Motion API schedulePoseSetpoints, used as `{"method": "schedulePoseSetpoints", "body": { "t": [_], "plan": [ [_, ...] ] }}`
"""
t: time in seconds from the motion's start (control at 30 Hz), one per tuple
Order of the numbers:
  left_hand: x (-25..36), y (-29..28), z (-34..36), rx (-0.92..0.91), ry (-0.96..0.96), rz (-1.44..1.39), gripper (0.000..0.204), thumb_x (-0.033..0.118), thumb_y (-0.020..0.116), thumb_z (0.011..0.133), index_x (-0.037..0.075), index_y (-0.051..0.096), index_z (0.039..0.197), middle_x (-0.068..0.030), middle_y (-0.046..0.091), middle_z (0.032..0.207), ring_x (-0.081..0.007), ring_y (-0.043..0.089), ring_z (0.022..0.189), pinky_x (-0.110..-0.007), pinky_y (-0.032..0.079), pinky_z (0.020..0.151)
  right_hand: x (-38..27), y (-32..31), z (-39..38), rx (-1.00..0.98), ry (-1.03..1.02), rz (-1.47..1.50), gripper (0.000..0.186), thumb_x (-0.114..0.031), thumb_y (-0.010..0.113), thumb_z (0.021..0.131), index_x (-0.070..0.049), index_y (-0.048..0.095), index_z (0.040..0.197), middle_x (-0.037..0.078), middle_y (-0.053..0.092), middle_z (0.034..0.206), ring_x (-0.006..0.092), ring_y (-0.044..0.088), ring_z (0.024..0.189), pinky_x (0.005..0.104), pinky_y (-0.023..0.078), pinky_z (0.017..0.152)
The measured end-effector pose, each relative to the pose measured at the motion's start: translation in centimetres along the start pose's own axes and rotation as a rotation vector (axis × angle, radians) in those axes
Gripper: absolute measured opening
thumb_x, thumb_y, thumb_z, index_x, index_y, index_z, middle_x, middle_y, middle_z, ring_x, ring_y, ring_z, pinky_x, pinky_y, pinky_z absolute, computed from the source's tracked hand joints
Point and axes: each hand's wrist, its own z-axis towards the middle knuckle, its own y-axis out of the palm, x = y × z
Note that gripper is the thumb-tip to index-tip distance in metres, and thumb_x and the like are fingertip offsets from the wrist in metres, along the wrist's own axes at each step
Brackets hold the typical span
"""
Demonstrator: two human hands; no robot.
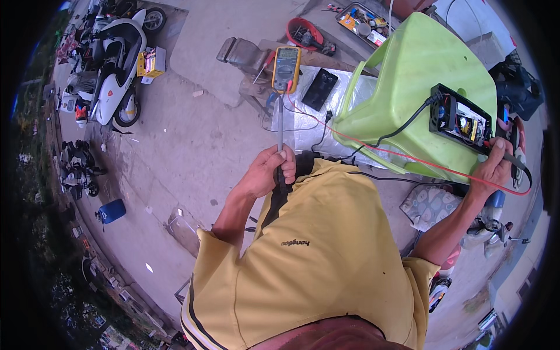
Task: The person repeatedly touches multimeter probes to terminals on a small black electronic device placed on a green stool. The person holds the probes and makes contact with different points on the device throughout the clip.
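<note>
My left hand (273,170) is closed around a long, thin grey rod (280,125) with a dark lower end, held upright in front of my shirt. Beyond the rod's tip is a yellow multimeter (286,69) with a lit display. A red test lead (402,156) runs from it to my right side. Pinched in my right hand (494,164) is a test probe (510,156), its tip end at the near right corner of an opened black electronics case (461,119). Circuit parts show inside the case, which rests on a light green plastic stool (420,64).
A flat black panel (319,89) and a black plug (329,115) lie on silver sheeting (306,125). Behind stand a bench vise (245,53), a red basin (296,29) with a drill, and a parts tray (361,26). A white scooter (119,76) is parked at left; black cords cross near the stool.
</note>
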Motion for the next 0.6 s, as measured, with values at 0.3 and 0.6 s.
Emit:
{"method": "schedulePoseSetpoints", "body": {
  "t": [0.3,0.6],
  "plan": [
    [0.9,2.5,-0.1,-0.079,0.078,-0.191,0.017,0.017,0.046,0.104,0.007,0.048,0.091,-0.0011,0.040,0.077,-0.0131,0.042,0.068,-0.029,0.042,0.062,-0.2,0.1,0.1,-0.005,0.003,-0.011,0.032,-0.027,0.049,0.104,-0.001,0.062,0.091,0.007,0.061,0.077,0.0148,0.054,0.072,0.0300,0.046,0.069],
    [6.8,11.5,-6.1,-0.573,0.386,-1.086,0.009,0.014,0.037,0.106,0.011,0.043,0.099,-0.0008,0.040,0.083,-0.0147,0.041,0.071,-0.033,0.043,0.062,-0.3,0.2,0.2,-0.002,0.022,-0.026,0.032,-0.028,0.049,0.105,-0.001,0.062,0.091,0.007,0.060,0.076,0.0161,0.055,0.071,0.0303,0.046,0.069]
  ]
}}
